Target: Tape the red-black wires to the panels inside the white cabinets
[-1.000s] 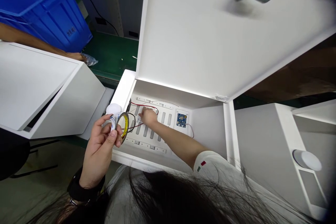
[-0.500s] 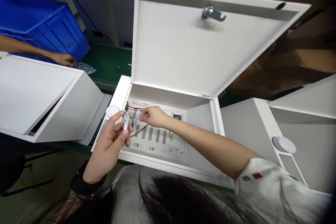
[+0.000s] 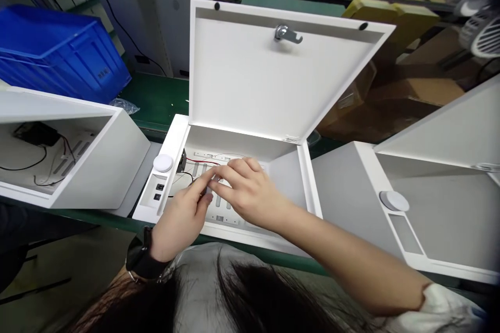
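Observation:
A white metal box [image 3: 177,132] lies before me with its lid [image 3: 242,78] raised; a cam lock [image 3: 288,35] is fixed inside the lid. Over the box's interior, the fingertips of my left hand [image 3: 182,218] and my right hand [image 3: 252,192] meet. Both are pinched closed, and whatever lies between the fingers is hidden. Beneath them show the slotted bottom and a red wire [image 3: 200,161]. On the box's left ledge are a round white cap [image 3: 163,163] and small black sockets [image 3: 160,187].
To the left stands a similar white box [image 3: 125,161] with its lid partly raised, a black part [image 3: 37,133] and wires inside. Another white box [image 3: 347,187] is close on the right. Behind are a blue bin [image 3: 78,57], a plastic bag [image 3: 125,106] and cardboard boxes [image 3: 414,93].
My left hand held up a white printed strip; now both hands are together over the box and the strip is hidden. The co-worker's arm has left view, and the left box's lid has lifted.

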A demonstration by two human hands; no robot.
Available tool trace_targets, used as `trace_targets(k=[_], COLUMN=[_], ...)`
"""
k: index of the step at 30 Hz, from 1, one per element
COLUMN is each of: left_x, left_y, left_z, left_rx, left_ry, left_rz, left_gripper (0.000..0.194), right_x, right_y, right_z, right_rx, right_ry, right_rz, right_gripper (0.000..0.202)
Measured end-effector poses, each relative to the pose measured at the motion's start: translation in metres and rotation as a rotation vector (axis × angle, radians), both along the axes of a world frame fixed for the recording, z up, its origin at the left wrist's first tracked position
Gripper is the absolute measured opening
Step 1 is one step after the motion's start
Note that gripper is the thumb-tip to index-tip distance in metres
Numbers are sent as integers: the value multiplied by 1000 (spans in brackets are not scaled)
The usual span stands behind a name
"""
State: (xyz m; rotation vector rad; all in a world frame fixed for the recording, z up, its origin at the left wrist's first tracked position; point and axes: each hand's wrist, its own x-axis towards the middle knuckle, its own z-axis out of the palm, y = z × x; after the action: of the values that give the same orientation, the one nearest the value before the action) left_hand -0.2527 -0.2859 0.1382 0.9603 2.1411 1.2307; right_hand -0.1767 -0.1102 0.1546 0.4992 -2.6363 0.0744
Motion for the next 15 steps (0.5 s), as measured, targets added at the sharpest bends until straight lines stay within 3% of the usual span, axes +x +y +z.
trace_targets(k=[4, 11, 13, 15], left_x=[8, 10, 7, 3], left_y=[8, 11, 11, 11], left_z=[-1, -5, -4, -3], left_rx=[-29, 3, 23, 6], left_ry=[140, -60, -76, -50], left_rz=[-26, 109, 136, 131], left_gripper=[51, 53, 44, 22], right_x=[-2, -3, -5, -8], right_y=[2, 4, 5, 5], right_z=[1, 6, 6, 7], right_rx=[83, 116, 127, 133], right_ry=[-17, -42, -39, -37], right_rz=[-44, -18, 1, 26], right_gripper=[17, 19, 20, 21])
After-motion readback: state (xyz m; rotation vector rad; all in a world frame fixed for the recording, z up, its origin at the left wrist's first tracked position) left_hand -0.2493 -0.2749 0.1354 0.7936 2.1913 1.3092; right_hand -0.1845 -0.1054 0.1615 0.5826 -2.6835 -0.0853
